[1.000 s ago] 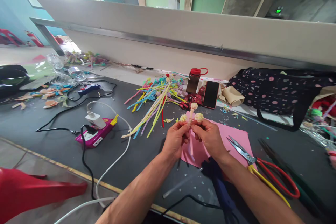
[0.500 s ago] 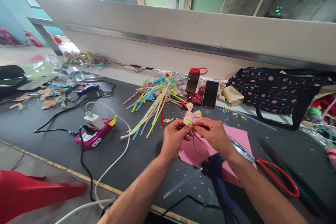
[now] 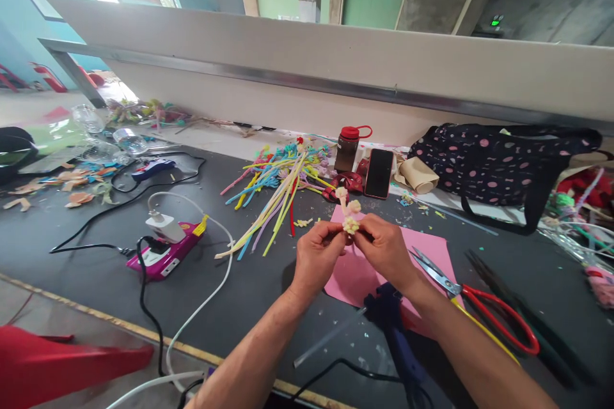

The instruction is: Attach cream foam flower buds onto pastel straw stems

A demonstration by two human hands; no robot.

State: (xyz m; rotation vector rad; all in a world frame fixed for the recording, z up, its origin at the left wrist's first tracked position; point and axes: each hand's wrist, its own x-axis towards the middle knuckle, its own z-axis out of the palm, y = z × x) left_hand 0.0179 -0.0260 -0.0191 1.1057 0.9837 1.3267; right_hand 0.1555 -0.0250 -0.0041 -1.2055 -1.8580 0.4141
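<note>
Pipe-cleaner blossoms (image 3: 351, 225), pale yellow and peach, stood clustered above a pink sheet (image 3: 348, 281), held between the person's two hands. The left hand (image 3: 318, 257) pinched them from one side and the right hand (image 3: 384, 249) from the other, thumbs and fingers closed; which stem each gripped could not be told. One yellow blossom sat right between the hands, and a peach one rose highest behind it. Below lay a dark blue hot-glue gun (image 3: 400, 342) — a clear glue stick (image 3: 330, 337) reached from its upper end toward the lower left. Red-handled scissors (image 3: 447, 282) rested to the right, blades over the sheet. Farther back spread a heap of coloured pipe cleaners (image 3: 284, 188), near a red-capped bottle (image 3: 346, 153) and an upright phone (image 3: 378, 174). A magenta power strip (image 3: 178, 254) lay well apart on the left, a white charger (image 3: 165, 228) plugged in.
</note>
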